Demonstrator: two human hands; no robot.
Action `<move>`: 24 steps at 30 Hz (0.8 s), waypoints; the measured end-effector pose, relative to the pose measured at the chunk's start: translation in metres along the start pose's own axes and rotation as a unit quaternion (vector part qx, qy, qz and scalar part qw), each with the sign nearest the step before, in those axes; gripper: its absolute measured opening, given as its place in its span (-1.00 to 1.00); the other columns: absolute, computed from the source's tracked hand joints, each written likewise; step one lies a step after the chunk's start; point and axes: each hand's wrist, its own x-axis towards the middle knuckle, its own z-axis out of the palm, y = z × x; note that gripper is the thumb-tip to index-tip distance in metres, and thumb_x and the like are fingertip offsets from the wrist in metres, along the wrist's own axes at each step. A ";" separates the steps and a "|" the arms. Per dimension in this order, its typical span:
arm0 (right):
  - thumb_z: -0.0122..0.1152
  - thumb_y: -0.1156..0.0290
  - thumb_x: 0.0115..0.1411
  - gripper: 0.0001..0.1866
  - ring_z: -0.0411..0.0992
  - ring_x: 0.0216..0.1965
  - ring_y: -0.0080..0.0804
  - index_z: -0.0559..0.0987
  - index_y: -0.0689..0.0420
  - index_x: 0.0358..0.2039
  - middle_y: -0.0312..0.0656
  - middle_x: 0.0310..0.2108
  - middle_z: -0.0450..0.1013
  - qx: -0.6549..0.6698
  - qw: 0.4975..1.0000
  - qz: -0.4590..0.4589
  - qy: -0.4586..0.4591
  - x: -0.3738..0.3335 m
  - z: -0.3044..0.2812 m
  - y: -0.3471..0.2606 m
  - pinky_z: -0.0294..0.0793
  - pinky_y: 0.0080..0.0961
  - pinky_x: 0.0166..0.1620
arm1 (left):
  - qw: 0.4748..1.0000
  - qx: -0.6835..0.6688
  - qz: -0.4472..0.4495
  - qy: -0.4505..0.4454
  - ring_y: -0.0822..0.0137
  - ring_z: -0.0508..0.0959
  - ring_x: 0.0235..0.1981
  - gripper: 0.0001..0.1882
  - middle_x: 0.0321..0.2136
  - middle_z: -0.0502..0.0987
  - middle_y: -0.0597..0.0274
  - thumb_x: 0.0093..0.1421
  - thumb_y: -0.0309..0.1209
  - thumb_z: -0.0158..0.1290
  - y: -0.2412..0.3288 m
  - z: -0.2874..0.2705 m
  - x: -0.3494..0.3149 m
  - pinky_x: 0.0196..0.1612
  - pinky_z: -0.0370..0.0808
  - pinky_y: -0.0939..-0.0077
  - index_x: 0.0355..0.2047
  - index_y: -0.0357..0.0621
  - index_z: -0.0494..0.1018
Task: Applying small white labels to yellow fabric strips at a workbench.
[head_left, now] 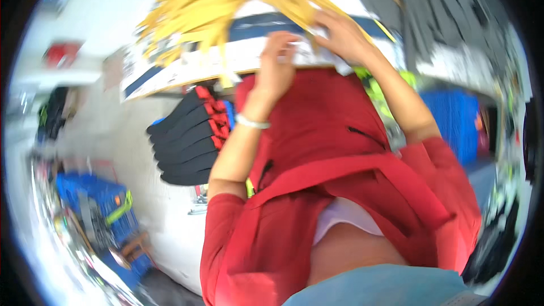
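Note:
The view is blurred. Both my forearms, in pushed-up red sleeves, reach up and away to a table edge. My left hand, with a white band at its wrist, has its fingers curled at the top edge of a red garment hanging down from the table. My right hand lies a little to the right at the same top edge, its fingers over a white sheet and touching a bunch of yellow strips. Whether it grips anything is hidden by blur.
A stack of black folded pieces with red trim sits left of the garment. Dark grey fabric lies at the upper right, with a blue block below it. A blue crate with clutter stands at the lower left.

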 end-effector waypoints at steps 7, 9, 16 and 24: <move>0.21 0.44 0.04 -0.63 0.48 -0.18 -0.20 0.50 0.18 -0.09 -0.07 -0.24 0.50 0.130 0.987 0.087 -0.034 -0.013 0.003 -0.036 0.41 -0.43 -0.12 | 0.997 -0.067 -0.021 -0.032 0.04 0.44 -0.19 -0.77 -0.24 0.40 0.00 0.03 -0.64 0.00 -0.024 0.028 0.002 -0.09 0.40 0.26 -0.25 -0.26 0.43; 0.19 0.49 0.04 -0.72 0.46 -0.29 -0.31 0.49 0.19 -0.19 -0.14 -0.39 0.47 0.152 0.973 0.169 -0.027 -0.019 0.007 -0.033 0.40 -0.49 -0.18 | 0.990 -0.117 -0.063 -0.056 0.08 0.47 -0.25 -0.79 -0.24 0.39 0.01 0.04 -0.64 0.02 -0.012 0.026 0.003 -0.18 0.45 0.31 -0.26 -0.28 0.42; 0.17 0.57 0.04 -0.80 0.37 -0.39 -0.39 0.46 0.22 -0.28 -0.21 -0.26 0.37 0.190 0.980 0.039 0.032 -0.020 0.019 -0.032 0.37 -0.51 -0.30 | 0.995 -0.080 0.030 -0.043 0.13 0.48 -0.31 -0.81 -0.24 0.38 0.04 0.08 -0.61 0.04 -0.020 0.016 0.007 -0.19 0.45 0.38 -0.25 -0.28 0.42; 0.20 0.50 0.14 -0.77 0.24 -0.51 -0.76 0.51 0.20 -0.16 -0.42 -0.45 0.37 0.368 0.909 0.193 0.017 -0.022 0.001 -0.035 0.20 -0.78 -0.46 | 0.985 -0.152 -0.035 -0.076 0.31 0.47 -0.33 -0.72 -0.26 0.35 0.10 0.08 -0.68 0.00 -0.003 0.011 0.011 -0.23 0.44 0.45 -0.17 -0.27 0.37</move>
